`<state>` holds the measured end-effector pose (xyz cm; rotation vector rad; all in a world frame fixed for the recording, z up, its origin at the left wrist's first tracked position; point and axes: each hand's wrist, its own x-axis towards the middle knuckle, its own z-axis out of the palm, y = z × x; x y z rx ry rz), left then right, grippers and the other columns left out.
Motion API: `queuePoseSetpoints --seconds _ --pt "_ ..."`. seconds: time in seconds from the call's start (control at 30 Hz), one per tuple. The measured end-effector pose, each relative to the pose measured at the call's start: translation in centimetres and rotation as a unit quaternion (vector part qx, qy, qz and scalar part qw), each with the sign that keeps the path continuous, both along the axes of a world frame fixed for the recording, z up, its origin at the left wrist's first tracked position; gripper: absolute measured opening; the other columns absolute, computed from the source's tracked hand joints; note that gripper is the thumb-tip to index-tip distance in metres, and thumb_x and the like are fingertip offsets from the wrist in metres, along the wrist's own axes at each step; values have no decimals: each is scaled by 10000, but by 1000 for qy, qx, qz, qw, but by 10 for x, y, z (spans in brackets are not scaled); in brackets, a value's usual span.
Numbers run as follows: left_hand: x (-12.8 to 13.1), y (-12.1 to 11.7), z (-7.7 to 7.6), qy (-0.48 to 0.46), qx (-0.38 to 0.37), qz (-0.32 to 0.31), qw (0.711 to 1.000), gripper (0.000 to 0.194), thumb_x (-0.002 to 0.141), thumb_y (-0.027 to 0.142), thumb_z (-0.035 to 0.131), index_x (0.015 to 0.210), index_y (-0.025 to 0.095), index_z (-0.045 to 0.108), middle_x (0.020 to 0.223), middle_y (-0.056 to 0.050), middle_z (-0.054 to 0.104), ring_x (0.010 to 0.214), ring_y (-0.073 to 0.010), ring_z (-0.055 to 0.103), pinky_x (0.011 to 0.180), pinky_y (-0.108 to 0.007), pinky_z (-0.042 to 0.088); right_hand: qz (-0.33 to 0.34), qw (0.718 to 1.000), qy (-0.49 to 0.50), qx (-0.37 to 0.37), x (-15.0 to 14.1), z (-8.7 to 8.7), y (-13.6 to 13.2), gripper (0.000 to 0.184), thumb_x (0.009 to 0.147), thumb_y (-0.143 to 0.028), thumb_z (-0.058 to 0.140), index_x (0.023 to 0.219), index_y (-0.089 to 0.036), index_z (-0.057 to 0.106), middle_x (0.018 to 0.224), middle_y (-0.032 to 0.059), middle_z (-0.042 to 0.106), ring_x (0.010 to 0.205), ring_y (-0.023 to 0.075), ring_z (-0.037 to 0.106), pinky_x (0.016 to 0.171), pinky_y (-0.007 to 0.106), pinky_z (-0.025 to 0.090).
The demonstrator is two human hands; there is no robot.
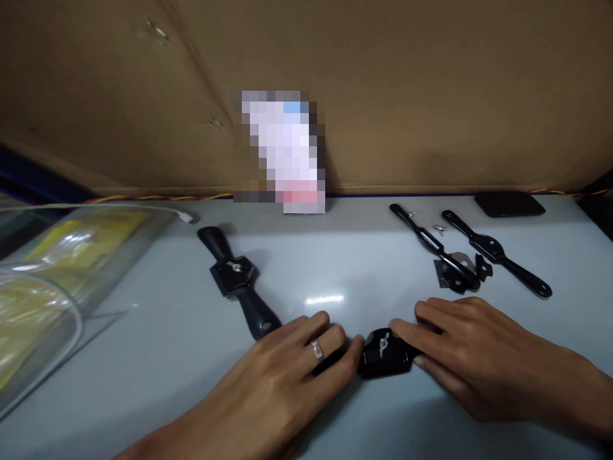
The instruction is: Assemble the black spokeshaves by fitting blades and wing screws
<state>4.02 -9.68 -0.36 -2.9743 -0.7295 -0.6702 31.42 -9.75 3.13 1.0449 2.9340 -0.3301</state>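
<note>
I get one label-like panel (299,150) on my feed, standing against the board (407,96), but it is pixelated and I can't read it. I count four spokeshaves. The near spokeshave (387,364) lies on the table (167,364) between my two hands, its one wing screw (384,345) facing up. My left hand (287,377) is curled over its left handle, one fingertip at the plate; my right hand (474,351) is nearly closed, thumb and finger pinching the other side. A second spokeshave (234,278), also with one wing screw, lies just beyond the left hand. At right I see two bare bodies (488,248), two small screws (440,229) and dark plates (441,275), overlapped so I can't count them. One black slab (510,204) lies behind; one bag (96,239) and a white cable (76,313) sit left.
</note>
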Motion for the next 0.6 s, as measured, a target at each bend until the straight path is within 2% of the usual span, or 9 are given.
queuePoseSetpoints --seconds 0.4,0.6 --pt "-1 -1 -3 -4 -13 9 1000 458 814 -31 411 1210 102 599 920 -97 702 773 -224 622 678 -354 573 0 1000 0 29 1 -3 -1 333 917 -136 553 1242 -204 575 939 40 624 762 213 562 612 334 363" --pt "-3 -1 -5 7 -15 2 1000 432 843 -28 414 1221 77 595 935 -110 702 807 -243 640 708 -394 604 18 997 3 69 1 -5 -3 170 866 -85 537 983 -196 588 834 32 582 668 192 476 561 323 268"
